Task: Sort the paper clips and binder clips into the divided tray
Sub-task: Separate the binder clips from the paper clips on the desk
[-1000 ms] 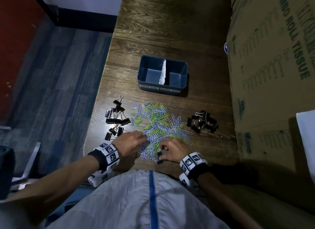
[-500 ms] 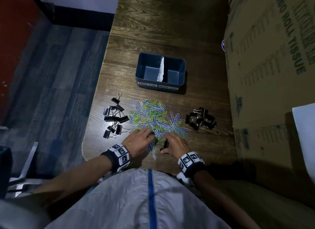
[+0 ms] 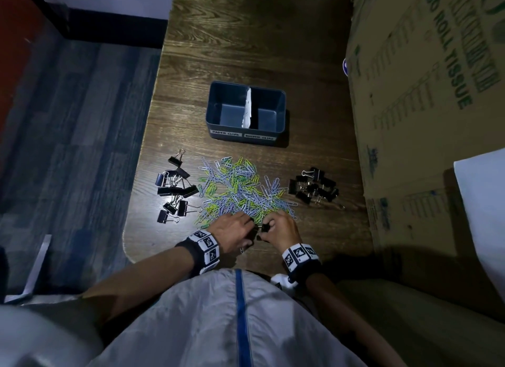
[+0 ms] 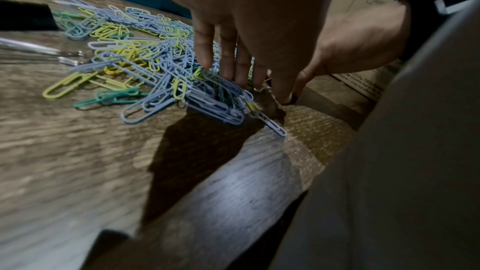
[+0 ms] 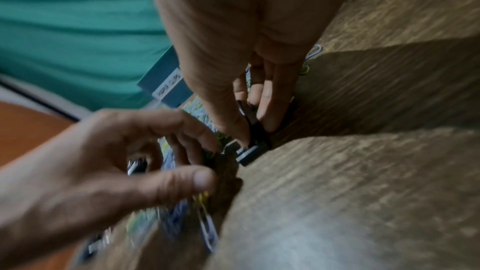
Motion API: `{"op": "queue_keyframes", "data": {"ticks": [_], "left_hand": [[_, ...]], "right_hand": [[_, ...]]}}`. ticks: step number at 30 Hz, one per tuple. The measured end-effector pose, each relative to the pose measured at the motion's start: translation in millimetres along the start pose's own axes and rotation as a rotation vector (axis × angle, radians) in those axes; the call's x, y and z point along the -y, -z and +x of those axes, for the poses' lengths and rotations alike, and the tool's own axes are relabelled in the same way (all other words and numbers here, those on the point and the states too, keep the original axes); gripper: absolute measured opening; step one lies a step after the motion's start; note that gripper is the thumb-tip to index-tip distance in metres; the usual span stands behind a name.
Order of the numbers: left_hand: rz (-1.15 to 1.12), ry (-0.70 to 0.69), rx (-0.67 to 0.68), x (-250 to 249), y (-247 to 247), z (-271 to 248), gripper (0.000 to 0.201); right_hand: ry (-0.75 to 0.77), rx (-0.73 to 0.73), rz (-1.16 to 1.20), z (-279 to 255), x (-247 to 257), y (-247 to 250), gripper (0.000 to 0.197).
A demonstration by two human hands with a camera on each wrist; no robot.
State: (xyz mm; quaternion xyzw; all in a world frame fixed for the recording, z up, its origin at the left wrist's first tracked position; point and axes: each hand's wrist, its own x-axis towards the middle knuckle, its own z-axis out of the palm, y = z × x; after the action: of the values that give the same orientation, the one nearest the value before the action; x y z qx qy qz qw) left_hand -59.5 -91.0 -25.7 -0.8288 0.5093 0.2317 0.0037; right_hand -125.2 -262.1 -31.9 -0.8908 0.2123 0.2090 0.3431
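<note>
A blue divided tray [image 3: 247, 135], labelled for paper clips on the left and binder clips on the right, stands behind a heap of coloured paper clips [image 3: 240, 186]. Both compartments look empty. Black binder clips lie in a left group [image 3: 175, 189] and a right group [image 3: 314, 189]. At the heap's near edge my right hand [image 3: 269, 230] pinches a black binder clip [image 5: 249, 155] between thumb and fingers [image 5: 270, 110]. Beside it, my left hand [image 3: 235, 228] claws a bunch of paper clips [image 4: 221, 104] between its fingers [image 4: 228, 63] and thumb.
A large cardboard box [image 3: 426, 93] walls off the table's right side. The wooden table's [image 3: 246, 39] left edge drops to blue carpet [image 3: 76, 120]. A white sheet [image 3: 481, 202] lies at the far right. My body presses close to the near edge.
Both hands have drawn together at the near edge of the heap. The left hand slid right into the paper clips, and the right hand has taken up the binder clip.
</note>
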Motion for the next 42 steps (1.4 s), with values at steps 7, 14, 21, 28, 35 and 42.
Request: {"op": "queue_keyframes", "data": {"ticks": [7, 14, 21, 28, 35, 42], "left_hand": [[-0.023, 0.02, -0.072, 2, -1, 3, 0.053], [0.146, -0.328, -0.103, -8, -3, 20, 0.038], [0.059, -0.272, 0.066, -9, 0, 24, 0.032], [-0.223, -0.06, -0.131, 4, 9, 4, 0.043], [-0.35, 0.534, -0.474, 90, 26, -49, 0.029], [-0.341, 0.741, -0.359, 151, 21, -69, 0.034]], "right_hand": [[-0.124, 0.067, 0.319, 11, -9, 29, 0.036], [-0.209, -0.274, 0.418, 34, -13, 74, 0.023], [-0.335, -0.524, 0.423, 60, -39, 101, 0.023], [-0.135, -0.534, 0.195, 47, -31, 78, 0.02], [0.064, -0.234, -0.109, 37, -39, 43, 0.023], [0.021, -0.193, -0.162, 31, -35, 29, 0.036]]}}
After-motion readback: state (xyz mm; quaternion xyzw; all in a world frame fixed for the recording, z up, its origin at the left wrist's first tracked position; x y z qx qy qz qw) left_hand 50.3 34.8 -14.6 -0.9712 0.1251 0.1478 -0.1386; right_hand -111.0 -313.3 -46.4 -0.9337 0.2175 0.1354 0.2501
